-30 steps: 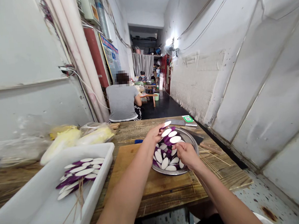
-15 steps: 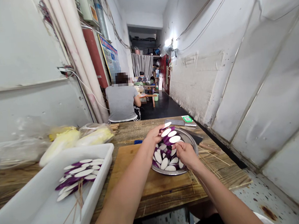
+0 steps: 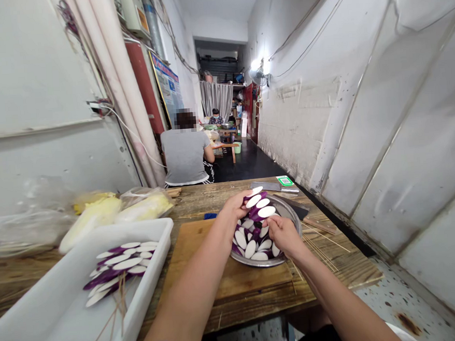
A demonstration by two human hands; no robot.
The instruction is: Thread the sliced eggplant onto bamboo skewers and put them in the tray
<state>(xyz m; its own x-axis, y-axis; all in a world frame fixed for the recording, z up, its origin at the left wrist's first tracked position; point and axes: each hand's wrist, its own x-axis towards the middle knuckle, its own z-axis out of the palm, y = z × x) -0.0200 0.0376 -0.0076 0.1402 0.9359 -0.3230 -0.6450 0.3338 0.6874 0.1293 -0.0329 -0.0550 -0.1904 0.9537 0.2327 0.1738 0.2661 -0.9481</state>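
Note:
My left hand (image 3: 234,205) is closed on a row of eggplant slices (image 3: 259,203), white with purple skin, held over a metal bowl (image 3: 291,214). My right hand (image 3: 281,232) is closed at the near end of the same row, above the bowl; what it pinches is hidden, perhaps a skewer. The bowl holds several more loose slices (image 3: 250,248) and sits on a wooden cutting board (image 3: 195,243).
A white tray (image 3: 69,301) at the left holds skewered eggplant slices (image 3: 119,264). Bagged cabbages (image 3: 98,213) lie behind it. Loose bamboo skewers (image 3: 322,249) lie right of the bowl. A cleaver (image 3: 269,187) rests at the table's far edge. A person in grey (image 3: 185,152) sits beyond.

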